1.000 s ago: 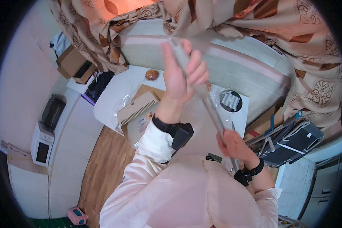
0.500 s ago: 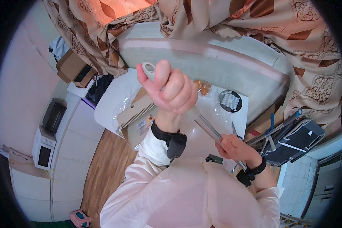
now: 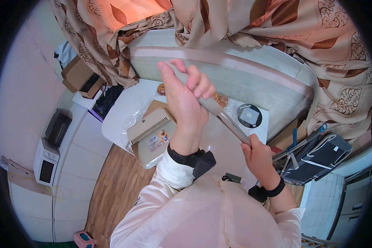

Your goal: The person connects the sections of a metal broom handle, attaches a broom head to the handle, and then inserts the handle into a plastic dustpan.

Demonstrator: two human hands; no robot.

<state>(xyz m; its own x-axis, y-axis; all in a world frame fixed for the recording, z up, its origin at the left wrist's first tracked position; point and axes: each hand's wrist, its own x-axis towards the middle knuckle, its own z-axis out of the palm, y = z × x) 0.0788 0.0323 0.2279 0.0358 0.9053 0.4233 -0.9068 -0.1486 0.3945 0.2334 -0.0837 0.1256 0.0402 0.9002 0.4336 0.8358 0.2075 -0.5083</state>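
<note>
A metal pole (image 3: 233,126) with a beige hand grip slants across in front of me, above the white table. My left hand (image 3: 188,97) is closed round the grip at its upper end, the thumb stretched along it and the fingers loosely curled. Lower down, my right hand (image 3: 258,159) wraps the bare metal. Under my left wrist lies a beige dustpan (image 3: 144,152) with a row of comb teeth and a printed label.
On the white table (image 3: 118,111) are bagged bread rolls (image 3: 221,100), a round black-and-white disc (image 3: 249,115) and a small dark box (image 3: 232,178). A folded dark frame (image 3: 318,157) stands at right. A microwave (image 3: 46,167) and an open cardboard box (image 3: 80,76) are at left.
My left hand has turned and loosened its fingers, showing more of the grip. My right hand has moved slightly right and up. More of the dustpan and the bread rolls shows.
</note>
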